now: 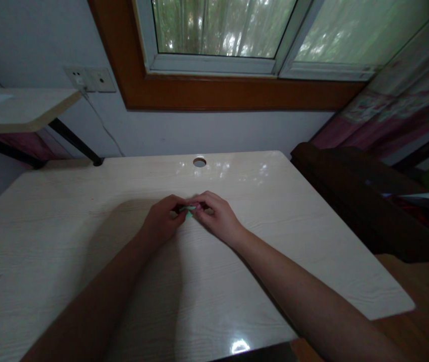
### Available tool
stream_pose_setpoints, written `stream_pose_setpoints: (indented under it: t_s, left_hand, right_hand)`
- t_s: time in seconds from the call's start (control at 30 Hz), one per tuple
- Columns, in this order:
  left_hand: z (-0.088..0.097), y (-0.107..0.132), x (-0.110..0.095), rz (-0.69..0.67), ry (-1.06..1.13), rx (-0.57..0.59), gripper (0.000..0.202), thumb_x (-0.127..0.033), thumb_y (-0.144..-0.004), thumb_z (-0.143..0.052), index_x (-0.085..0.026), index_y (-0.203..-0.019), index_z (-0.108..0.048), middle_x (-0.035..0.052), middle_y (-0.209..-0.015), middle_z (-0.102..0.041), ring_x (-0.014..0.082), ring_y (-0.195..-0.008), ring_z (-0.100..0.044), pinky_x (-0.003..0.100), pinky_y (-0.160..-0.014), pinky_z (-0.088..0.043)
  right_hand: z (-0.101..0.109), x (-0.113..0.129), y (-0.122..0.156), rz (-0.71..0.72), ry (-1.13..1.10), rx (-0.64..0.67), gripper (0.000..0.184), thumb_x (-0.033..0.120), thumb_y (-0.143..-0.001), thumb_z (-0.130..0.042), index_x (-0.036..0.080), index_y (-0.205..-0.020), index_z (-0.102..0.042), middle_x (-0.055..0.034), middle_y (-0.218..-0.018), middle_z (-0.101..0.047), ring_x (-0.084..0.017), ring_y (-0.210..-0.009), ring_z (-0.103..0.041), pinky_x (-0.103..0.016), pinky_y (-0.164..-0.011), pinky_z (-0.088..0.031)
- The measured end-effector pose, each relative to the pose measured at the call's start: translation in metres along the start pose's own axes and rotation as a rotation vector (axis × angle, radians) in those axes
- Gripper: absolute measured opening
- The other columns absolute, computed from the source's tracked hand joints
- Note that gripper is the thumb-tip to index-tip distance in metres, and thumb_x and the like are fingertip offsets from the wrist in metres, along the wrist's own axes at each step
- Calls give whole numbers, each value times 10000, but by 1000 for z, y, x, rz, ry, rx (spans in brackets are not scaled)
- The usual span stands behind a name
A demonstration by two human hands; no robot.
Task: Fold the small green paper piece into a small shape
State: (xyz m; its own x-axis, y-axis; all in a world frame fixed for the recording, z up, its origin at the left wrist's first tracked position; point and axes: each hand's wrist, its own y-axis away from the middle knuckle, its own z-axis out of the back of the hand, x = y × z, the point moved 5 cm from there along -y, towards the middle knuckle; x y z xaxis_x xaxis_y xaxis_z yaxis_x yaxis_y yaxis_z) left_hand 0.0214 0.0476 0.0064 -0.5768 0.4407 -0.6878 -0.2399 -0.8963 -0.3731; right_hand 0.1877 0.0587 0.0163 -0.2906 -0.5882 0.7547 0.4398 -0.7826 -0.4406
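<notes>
My left hand point(163, 219) and my right hand point(216, 216) meet at the middle of a pale wooden desk point(67, 241). Both have their fingers pinched together around a small pale green and pink object point(190, 210), perhaps folded paper. Most of it is hidden by the fingertips. Both forearms reach in from the bottom edge and rest low over the desk top.
A round cable hole point(199, 162) sits near the desk's far edge. A window point(222, 30) with a brown frame is above. A small shelf point(18, 108) stands at the left, wall sockets point(89, 79) beside it. Dark furniture point(357, 201) and a curtain are at the right.
</notes>
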Motion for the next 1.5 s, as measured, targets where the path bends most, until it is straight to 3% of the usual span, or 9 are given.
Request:
stream_pose_setpoints:
  t_s: [0.23,0.47,0.6,0.8,1.07,1.33,1.5]
  left_hand:
    - [1,1,4,71,156,-16,193,-286,-854,-682,-190,-1021,-670,36,-909,-727,147,-778,-688,256,-742,-564]
    - [-5,4,14,185,485,-2,323,-390,-841,-717,-195,-1078,-616,30,-900,-737,175,-798,-738,314,-737,-637]
    - [-3,5,12,194,377,-44,332,-421,-842,-714,-205,-1079,-627,28,-870,-751,173,-742,-750,294,-680,-647]
    - [-2,6,5,141,197,15,299,-375,-870,-690,-236,-1125,-621,6,-844,-758,150,-679,-746,239,-651,-621]
    - [-9,8,12,156,378,16,402,-391,-827,-739,-219,-1133,-542,52,-930,-759,192,-824,-757,313,-752,-626]
    - [-4,6,5,146,253,-54,306,-335,-816,-747,-211,-1017,-552,14,-837,-744,169,-761,-749,267,-707,-609]
    - [-4,6,7,189,252,-34,242,-374,-860,-698,-216,-996,-577,19,-818,-769,185,-752,-762,276,-686,-610]
  right_hand:
    - [3,-7,3,-62,-90,-139,83,189,-870,-649,219,-941,-678,-25,-866,-649,-150,-791,-606,-274,-708,-479]
    - [0,-19,5,-193,-225,-195,51,206,-838,-668,206,-887,-657,-8,-821,-647,-145,-740,-594,-268,-684,-474]
    - [0,-14,4,-130,-125,-175,58,209,-854,-657,214,-911,-660,-15,-836,-637,-148,-759,-598,-266,-683,-473]
    - [4,1,2,-9,31,-136,114,148,-884,-631,227,-932,-697,-15,-828,-626,-146,-777,-589,-269,-705,-462]
    - [7,2,4,-24,32,-214,111,122,-861,-642,224,-889,-677,-14,-840,-636,-152,-787,-604,-277,-714,-473]
    - [7,2,3,-49,85,-222,99,116,-845,-644,211,-864,-667,-14,-817,-620,-152,-770,-590,-269,-689,-458]
    - [6,3,4,-69,77,-223,62,157,-857,-647,218,-865,-656,-22,-821,-622,-162,-765,-590,-283,-679,-462]
